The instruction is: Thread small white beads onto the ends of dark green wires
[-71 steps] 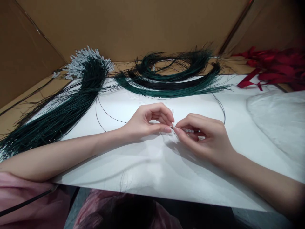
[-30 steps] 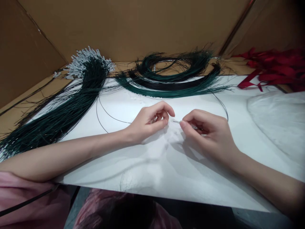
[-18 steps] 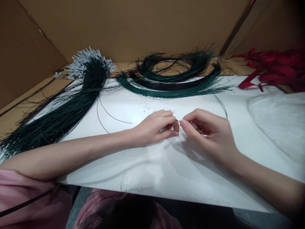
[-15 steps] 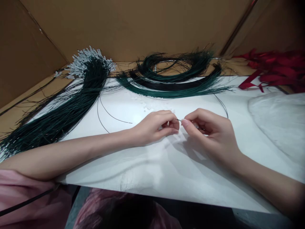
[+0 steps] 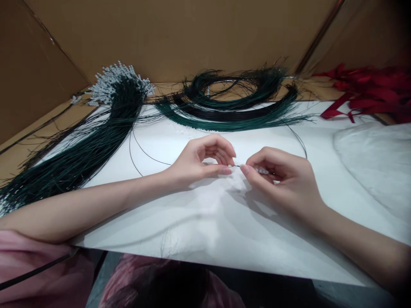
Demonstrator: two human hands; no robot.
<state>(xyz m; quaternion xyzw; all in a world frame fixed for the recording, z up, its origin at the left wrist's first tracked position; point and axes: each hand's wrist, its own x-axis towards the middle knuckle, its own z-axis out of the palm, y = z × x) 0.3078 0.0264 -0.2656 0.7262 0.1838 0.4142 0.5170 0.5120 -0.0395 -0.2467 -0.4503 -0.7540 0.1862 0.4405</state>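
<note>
My right hand pinches a thin dark wire between thumb and forefinger, its end pointing left. A short row of white beads shows inside that hand, under the curled fingers. Facing it, my left hand is arched, thumb and fingertips closed around a small white bead by the wire's end. Whether the wire passes through this bead I cannot tell. Behind the left hand, loose white beads lie on the table, partly hidden by it.
A large bundle of green wires with white beaded tips lies at the left. Curved bunches of dark green wire lie at the back. Red ribbons are heaped at the far right, above a translucent plastic sheet. Cardboard walls enclose the white tabletop.
My left hand has shifted slightly left, and its knuckles have risen, with a wider gap inside the fingers. The right hand stays nearly in place, its row of beads now showing more.
</note>
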